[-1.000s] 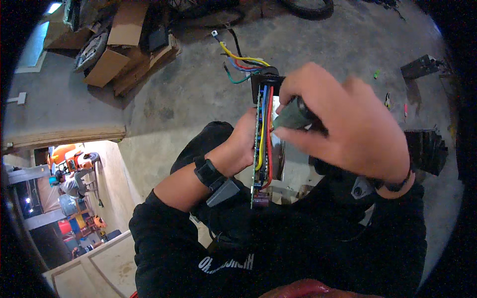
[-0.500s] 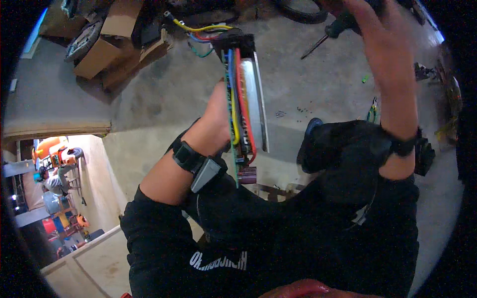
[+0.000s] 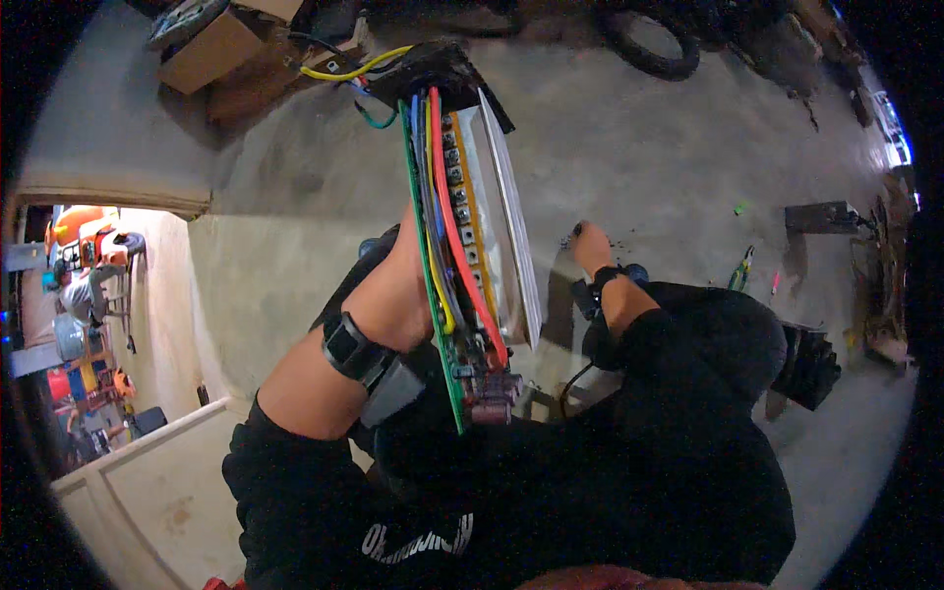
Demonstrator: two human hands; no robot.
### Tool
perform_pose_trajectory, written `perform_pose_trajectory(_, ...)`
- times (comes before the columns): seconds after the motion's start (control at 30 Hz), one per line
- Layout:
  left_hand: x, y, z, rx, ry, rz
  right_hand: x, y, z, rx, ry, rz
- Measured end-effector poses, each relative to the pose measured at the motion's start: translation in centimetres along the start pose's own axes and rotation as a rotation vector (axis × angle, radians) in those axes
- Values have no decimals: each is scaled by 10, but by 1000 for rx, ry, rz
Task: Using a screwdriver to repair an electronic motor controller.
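Note:
My left hand [image 3: 401, 280] holds up an electronic controller board [image 3: 430, 265] on edge, its fingers hidden behind the board. Red, yellow and blue wires [image 3: 454, 226] run along the board beside a row of small square parts and a silvery metal plate [image 3: 513, 221]. At its lower end sit several dark cylindrical parts [image 3: 492, 398]. A black end cover [image 3: 442, 74] hangs at the top, with loose wires [image 3: 359, 71] coming out of it. My right hand [image 3: 591, 248] is down at the floor among small screws [image 3: 618, 242], fingers drawn together; what they pinch is too small to make out.
Green-handled pliers [image 3: 741, 269] and a small pink item [image 3: 775, 283] lie on the floor to the right. Farther off are a black tyre [image 3: 649, 49], a metal block [image 3: 821, 217] and cardboard boxes [image 3: 211, 54]. A doorway [image 3: 162, 295] on the left shows another person [image 3: 87, 295].
My right hand has come down from the upper right to the screws on the floor. The screwdriver beside it no longer shows. The controller board has tilted, showing more of its inner side.

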State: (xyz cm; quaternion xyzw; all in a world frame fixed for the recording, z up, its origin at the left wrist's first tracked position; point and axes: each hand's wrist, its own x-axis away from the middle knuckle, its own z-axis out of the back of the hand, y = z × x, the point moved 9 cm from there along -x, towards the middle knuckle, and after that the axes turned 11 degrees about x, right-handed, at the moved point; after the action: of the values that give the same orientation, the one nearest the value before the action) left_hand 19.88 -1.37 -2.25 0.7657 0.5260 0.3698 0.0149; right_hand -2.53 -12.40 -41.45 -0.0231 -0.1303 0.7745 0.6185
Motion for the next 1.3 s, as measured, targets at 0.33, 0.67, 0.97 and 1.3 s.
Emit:
perform_pose_trajectory(0.33,-8,4,20,58,123,35,-5,-27,-26,172,-129,105)
perform_pose_trajectory(0.67,-10,-5,17,69,153,46,-6,-7,-48,207,-156,3)
perform_pose_trajectory(0.97,-15,-8,16,36,133,53,-8,-5,-48,155,-199,3)
perform_pose_trajectory(1.3,-37,-16,24,-20,122,-1,-37,19,-19,68,-69,-28)
